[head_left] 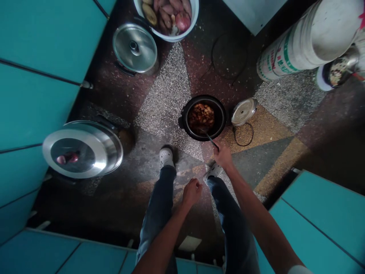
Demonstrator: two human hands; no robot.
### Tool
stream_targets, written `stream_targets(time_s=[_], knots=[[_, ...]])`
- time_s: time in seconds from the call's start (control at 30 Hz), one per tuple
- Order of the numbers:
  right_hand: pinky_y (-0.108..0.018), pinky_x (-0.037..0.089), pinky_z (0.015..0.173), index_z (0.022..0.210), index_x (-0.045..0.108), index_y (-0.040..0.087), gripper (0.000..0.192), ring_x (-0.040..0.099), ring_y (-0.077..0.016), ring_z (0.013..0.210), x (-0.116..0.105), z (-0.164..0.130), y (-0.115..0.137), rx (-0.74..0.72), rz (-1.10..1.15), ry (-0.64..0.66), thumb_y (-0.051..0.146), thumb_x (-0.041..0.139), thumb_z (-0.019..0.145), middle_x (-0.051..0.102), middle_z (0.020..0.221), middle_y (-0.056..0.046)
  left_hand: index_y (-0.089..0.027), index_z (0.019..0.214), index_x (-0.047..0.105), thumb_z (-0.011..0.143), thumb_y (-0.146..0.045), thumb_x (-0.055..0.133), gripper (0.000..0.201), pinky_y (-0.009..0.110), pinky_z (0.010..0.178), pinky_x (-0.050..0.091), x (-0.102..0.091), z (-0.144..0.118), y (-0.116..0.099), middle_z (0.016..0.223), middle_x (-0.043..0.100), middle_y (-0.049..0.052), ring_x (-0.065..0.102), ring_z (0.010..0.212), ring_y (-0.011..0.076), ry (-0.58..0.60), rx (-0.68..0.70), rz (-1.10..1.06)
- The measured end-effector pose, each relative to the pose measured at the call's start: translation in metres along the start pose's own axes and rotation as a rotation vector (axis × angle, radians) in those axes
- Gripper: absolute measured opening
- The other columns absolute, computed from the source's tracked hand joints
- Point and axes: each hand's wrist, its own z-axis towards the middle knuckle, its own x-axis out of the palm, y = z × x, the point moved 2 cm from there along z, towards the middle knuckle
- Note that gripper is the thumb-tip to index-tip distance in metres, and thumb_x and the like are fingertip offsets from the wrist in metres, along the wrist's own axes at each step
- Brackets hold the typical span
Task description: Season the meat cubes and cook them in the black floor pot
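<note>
A black pot [221, 114] on the floor in front of me holds browned, saucy chunks of food [203, 116]. My right hand [223, 156] is closed round the dark handle of a cooking spoon or spatula [211, 140]. Its shaft leans over the near rim, and its head is among the food, so its exact shape is hard to see. Between my knees hangs my left hand [192, 192], fingers curled in, with nothing visible in it and apart from the pot. Just right of the pot lies a round metal lid [244, 111].
Left stand a large lidded steel pot [111, 148] and a smaller lidded pot [135, 47]. A white basin [171, 38] of tubers and an onion is at the top. A tall white bucket [288, 53] stands upper right. Teal cabinets [34, 102] border the floor.
</note>
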Motion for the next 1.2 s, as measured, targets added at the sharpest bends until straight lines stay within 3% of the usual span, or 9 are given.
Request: stream_targets(time_s=[0.2, 0.33, 0.4, 0.5, 0.63, 0.7, 0.83, 1.03, 1.2], knots=[[-0.039, 0.057, 0.120, 0.170, 0.060, 0.019, 0.059, 0.076, -0.0268, 0.136, 0.007, 0.031, 0.010, 0.016, 0.093, -0.051, 0.027, 0.043, 0.114, 0.077, 0.154, -0.012, -0.019, 0.096, 0.069, 0.104, -0.017, 0.069, 0.008, 0.030, 0.091, 0.047, 0.003, 0.001, 0.003, 0.103, 0.073, 0.005, 0.068, 0.096, 0.0185, 0.001, 0.034, -0.001], [-0.039, 0.058, 0.118, 0.168, 0.063, 0.018, 0.061, 0.077, -0.0274, 0.134, 0.009, 0.016, 0.007, 0.008, 0.097, -0.003, 0.022, 0.044, 0.111, 0.079, 0.149, -0.013, -0.019, 0.095, 0.068, 0.105, -0.018, 0.069, 0.010, 0.029, 0.091, 0.046, 0.003, 0.002, 0.003, 0.103, 0.072, 0.004, 0.067, 0.095, 0.0172, 0.010, 0.022, 0.013], [-0.039, 0.058, 0.120, 0.166, 0.064, 0.018, 0.061, 0.076, -0.0278, 0.137, -0.010, 0.000, -0.003, -0.033, 0.082, -0.010, 0.020, 0.044, 0.109, 0.077, 0.153, -0.012, -0.019, 0.095, 0.068, 0.105, -0.018, 0.069, 0.010, 0.029, 0.091, 0.045, 0.003, 0.003, 0.002, 0.103, 0.071, 0.004, 0.066, 0.095, 0.0167, 0.002, 0.019, 0.012], [-0.044, 0.061, 0.114, 0.168, 0.065, 0.024, 0.059, 0.080, -0.0321, 0.127, -0.058, -0.012, -0.015, -0.011, -0.077, 0.019, 0.024, 0.046, 0.112, 0.081, 0.144, -0.013, -0.018, 0.095, 0.068, 0.105, -0.018, 0.069, 0.010, 0.029, 0.091, 0.045, 0.002, 0.005, 0.002, 0.103, 0.071, 0.004, 0.066, 0.095, 0.0164, 0.000, 0.015, -0.004], [-0.050, 0.062, 0.112, 0.161, 0.072, 0.025, 0.051, 0.081, -0.0382, 0.125, -0.104, 0.008, -0.003, 0.032, -0.431, 0.142, 0.034, 0.055, 0.113, 0.084, 0.134, -0.020, -0.019, 0.094, 0.067, 0.104, -0.018, 0.070, 0.010, 0.029, 0.090, 0.045, 0.002, 0.006, 0.002, 0.102, 0.070, 0.003, 0.065, 0.094, 0.0165, 0.010, 0.017, -0.021], [-0.047, 0.060, 0.114, 0.156, 0.075, 0.022, 0.048, 0.080, -0.0368, 0.130, -0.102, 0.024, 0.011, 0.027, -0.506, 0.179, 0.033, 0.055, 0.114, 0.083, 0.135, -0.022, -0.019, 0.095, 0.067, 0.104, -0.018, 0.070, 0.010, 0.029, 0.089, 0.045, 0.001, 0.006, 0.002, 0.101, 0.070, 0.003, 0.065, 0.093, 0.0165, 0.004, 0.017, -0.028], [-0.042, 0.060, 0.114, 0.166, 0.066, 0.023, 0.052, 0.080, -0.0322, 0.131, -0.071, 0.043, 0.033, 0.022, -0.437, 0.180, 0.030, 0.051, 0.116, 0.082, 0.139, -0.020, -0.019, 0.094, 0.066, 0.104, -0.016, 0.070, 0.011, 0.029, 0.090, 0.044, -0.001, 0.007, -0.001, 0.102, 0.070, 0.003, 0.065, 0.094, 0.0167, -0.008, 0.015, -0.041], [-0.038, 0.057, 0.120, 0.165, 0.066, 0.020, 0.053, 0.076, -0.0301, 0.138, -0.057, 0.031, 0.009, 0.046, -0.196, 0.078, 0.025, 0.053, 0.114, 0.079, 0.150, -0.015, -0.019, 0.093, 0.064, 0.105, -0.016, 0.070, 0.013, 0.029, 0.089, 0.044, -0.006, 0.008, -0.005, 0.100, 0.069, 0.003, 0.064, 0.093, 0.0168, 0.004, 0.013, -0.045], [-0.040, 0.060, 0.115, 0.158, 0.074, 0.024, 0.050, 0.081, -0.0317, 0.128, -0.045, 0.018, 0.004, 0.071, -0.178, 0.125, 0.024, 0.056, 0.111, 0.083, 0.141, -0.014, -0.019, 0.092, 0.065, 0.104, -0.016, 0.069, 0.014, 0.030, 0.090, 0.044, -0.006, 0.009, -0.007, 0.099, 0.069, 0.004, 0.065, 0.094, 0.0176, 0.004, 0.014, -0.045]])
